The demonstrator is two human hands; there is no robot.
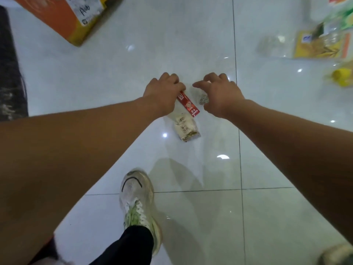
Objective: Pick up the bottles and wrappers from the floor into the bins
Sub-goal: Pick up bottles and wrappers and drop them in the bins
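Forearm (pixel 66 150), shoe (pixel 136 197), left hand (pixel 162 92) pinching wrapper (pixel 189 106) — box (pixel 63 18)

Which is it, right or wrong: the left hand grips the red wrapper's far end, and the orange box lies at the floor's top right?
Wrong on the box. The head view shows the orange box at the top left; the left hand does grip the red wrapper by its far end.

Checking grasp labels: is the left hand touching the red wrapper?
Touching. The head view shows the left hand pinching the red wrapper at its upper end, with no gap between them.
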